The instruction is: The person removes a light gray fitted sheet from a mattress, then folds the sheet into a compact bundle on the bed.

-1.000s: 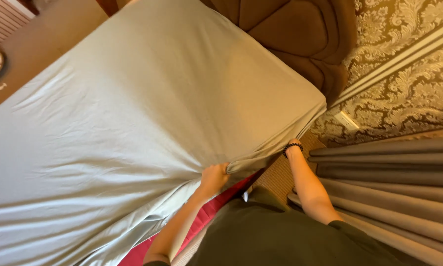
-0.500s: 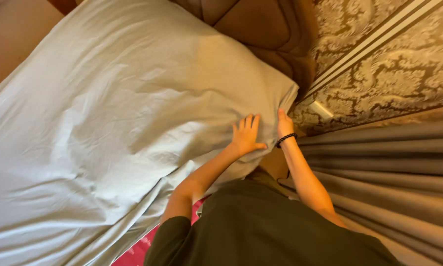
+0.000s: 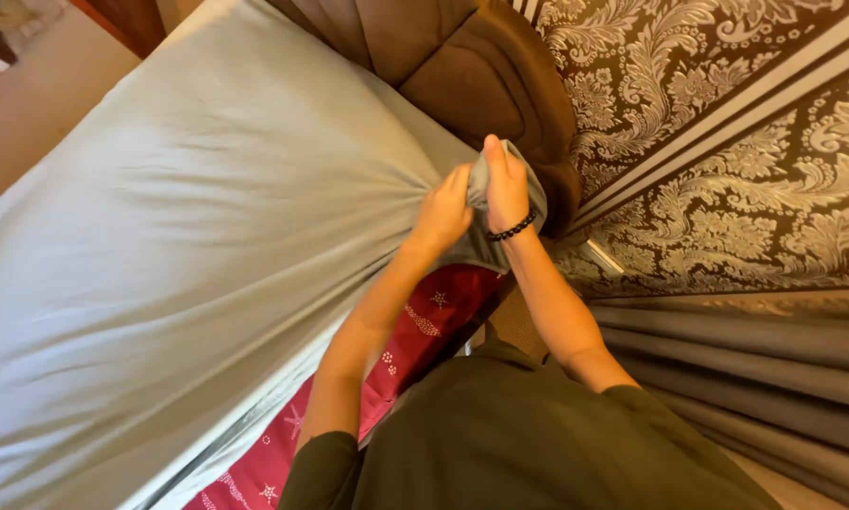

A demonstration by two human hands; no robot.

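Down through the head camera we see both of our hands raised over the corner of the bed, gathered on the pale grey fitted sheet. Our left hand is curled, its fingers pinching a bunched fold of the sheet just beside the right hand, which wears a dark beaded bracelet at the wrist and is clenched around the sheet's corner, the cloth wrapping over its fingertips. From that grip the fabric pulls taut, with creases fanning out across the mattress toward the left of the frame. Below our forearms the lifted corner bares a red mattress cover with small white stars and dots. Touching the head of the bed stands a brown padded headboard; behind it is a wall of brown damask wallpaper with pale stripes, and grey pleated curtains hang on the right. Our dark olive shirt fills the lower edge
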